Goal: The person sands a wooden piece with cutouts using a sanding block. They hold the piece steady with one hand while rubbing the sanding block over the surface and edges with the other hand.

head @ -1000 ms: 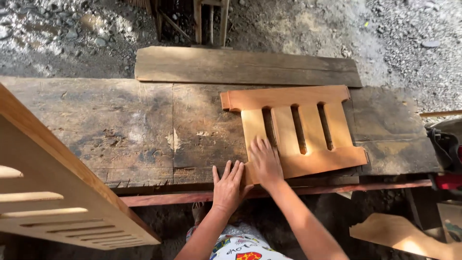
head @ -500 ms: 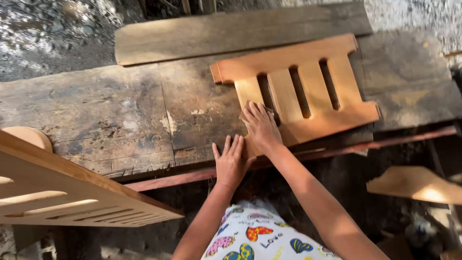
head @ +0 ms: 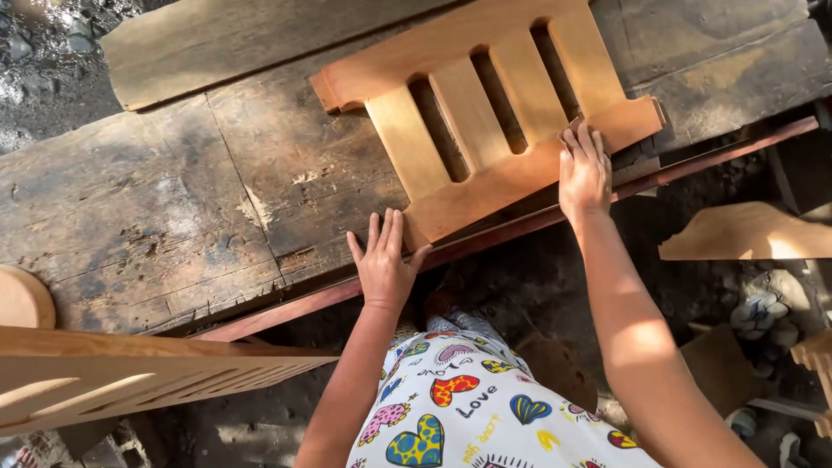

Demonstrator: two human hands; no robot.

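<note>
A second slatted wooden panel (head: 130,381) juts in at lower left. Beyond it, two bare hands lie on one slatted wooden frame (head: 485,113) atop a weathered workbench (head: 173,199): the left hand (head: 383,264) flat and open at its near corner, the right hand (head: 584,173) spread on the near rail, gripping nothing. Four slats point away; both rails run left-right, tilted.

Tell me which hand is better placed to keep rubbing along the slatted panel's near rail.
Probably the right hand: it lies flat on the slatted wooden panel's near rail. The left hand only braces the panel's corner on the workbench.
</note>
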